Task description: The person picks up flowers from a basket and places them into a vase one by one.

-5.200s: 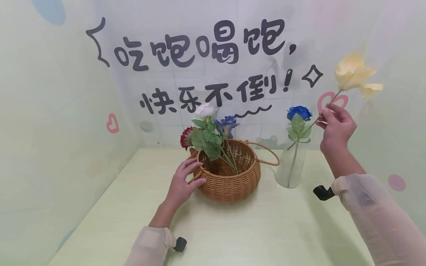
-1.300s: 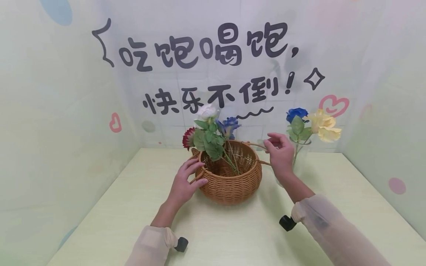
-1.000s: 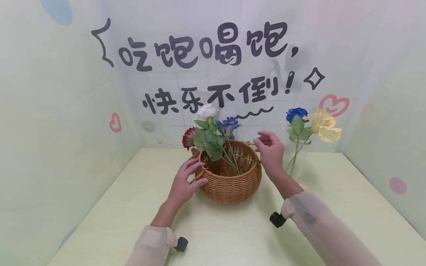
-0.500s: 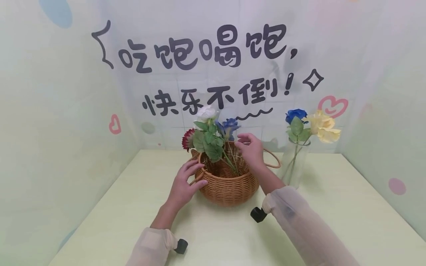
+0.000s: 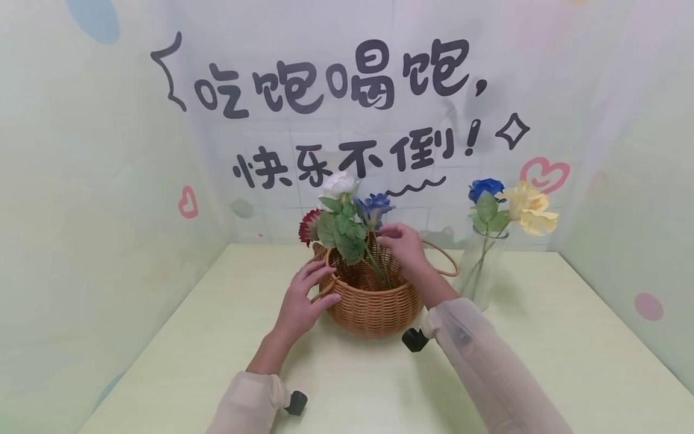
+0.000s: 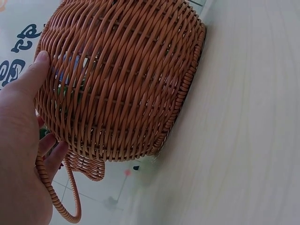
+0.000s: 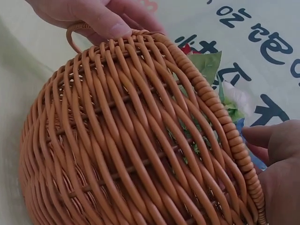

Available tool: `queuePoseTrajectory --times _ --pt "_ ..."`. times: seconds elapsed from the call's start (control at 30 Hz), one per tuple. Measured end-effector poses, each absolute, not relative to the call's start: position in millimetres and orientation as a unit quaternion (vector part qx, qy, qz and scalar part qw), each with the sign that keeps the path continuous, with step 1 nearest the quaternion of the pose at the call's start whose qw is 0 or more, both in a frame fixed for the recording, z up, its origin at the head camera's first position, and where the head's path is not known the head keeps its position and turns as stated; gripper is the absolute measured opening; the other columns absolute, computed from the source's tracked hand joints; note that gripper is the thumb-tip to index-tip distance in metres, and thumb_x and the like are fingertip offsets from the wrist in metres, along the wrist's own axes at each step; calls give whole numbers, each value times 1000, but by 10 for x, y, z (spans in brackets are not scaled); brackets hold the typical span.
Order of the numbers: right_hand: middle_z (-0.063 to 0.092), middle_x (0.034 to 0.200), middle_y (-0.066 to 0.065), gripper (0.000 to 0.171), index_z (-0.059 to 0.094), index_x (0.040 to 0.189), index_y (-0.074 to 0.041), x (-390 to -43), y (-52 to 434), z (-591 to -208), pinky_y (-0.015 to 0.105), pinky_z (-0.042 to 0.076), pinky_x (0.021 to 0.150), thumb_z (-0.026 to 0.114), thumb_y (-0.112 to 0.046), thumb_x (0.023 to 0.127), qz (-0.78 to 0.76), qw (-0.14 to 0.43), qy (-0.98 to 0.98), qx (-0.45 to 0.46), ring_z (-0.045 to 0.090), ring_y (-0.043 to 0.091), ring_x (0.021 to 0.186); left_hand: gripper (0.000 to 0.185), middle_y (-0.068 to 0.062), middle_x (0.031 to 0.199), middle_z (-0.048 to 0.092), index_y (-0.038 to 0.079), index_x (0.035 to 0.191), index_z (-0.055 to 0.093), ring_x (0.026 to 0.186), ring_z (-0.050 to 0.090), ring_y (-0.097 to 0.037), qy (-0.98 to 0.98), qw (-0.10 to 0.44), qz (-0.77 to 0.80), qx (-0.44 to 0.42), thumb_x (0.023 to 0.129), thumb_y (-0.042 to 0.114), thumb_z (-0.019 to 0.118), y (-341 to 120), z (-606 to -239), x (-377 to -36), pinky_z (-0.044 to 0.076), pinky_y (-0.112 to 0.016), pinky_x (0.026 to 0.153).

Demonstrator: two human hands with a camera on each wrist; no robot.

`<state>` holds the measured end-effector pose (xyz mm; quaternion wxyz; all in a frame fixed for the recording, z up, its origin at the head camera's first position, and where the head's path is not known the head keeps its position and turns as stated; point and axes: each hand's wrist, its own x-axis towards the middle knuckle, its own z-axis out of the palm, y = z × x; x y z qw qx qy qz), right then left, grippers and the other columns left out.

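On the pale, smooth bench in my head view, I see the round brown wicker basket, standing between the two hands. The left hand holds its left rim, thumb outside. The right hand is over its right side, fingertips at the thin stem of the blue-petalled flower which leans inside; whether they pinch it, I cannot tell.
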<state>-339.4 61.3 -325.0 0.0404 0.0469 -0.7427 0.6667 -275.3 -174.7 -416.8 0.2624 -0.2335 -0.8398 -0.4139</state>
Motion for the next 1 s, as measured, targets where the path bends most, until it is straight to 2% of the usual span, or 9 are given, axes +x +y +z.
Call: queuePoseTrajectory --times 0.13,0.37,1.0 --pt "62 117 15 27 62 120 1 -3406 630 -3236 49 49 94 63 -5 94 678 8 -734 39 58 30 109 49 -3 141 47 22 128 62 133 39 -30 -840 267 -409 -236 83 33 78 -1732 -4143 -2753 40 -56 101" --pt "57 128 19 33 56 127 3 -3423 619 -3222 49 46 98 61 -5 95 681 -27 -731 38 54 33 118 50 -5 141 47 21 128 63 133 39 -32 -841 272 -405 -235 82 29 80 -1742 -4114 -2745 40 -59 101" --pt "56 130 18 34 56 128 2 -3459 611 -3262 51 43 101 60 -5 95 673 -45 -738 27 52 32 120 49 -5 142 47 21 127 63 135 37 -30 -840 266 -412 -234 82 29 79 -1725 -4144 -2734 38 -58 103"
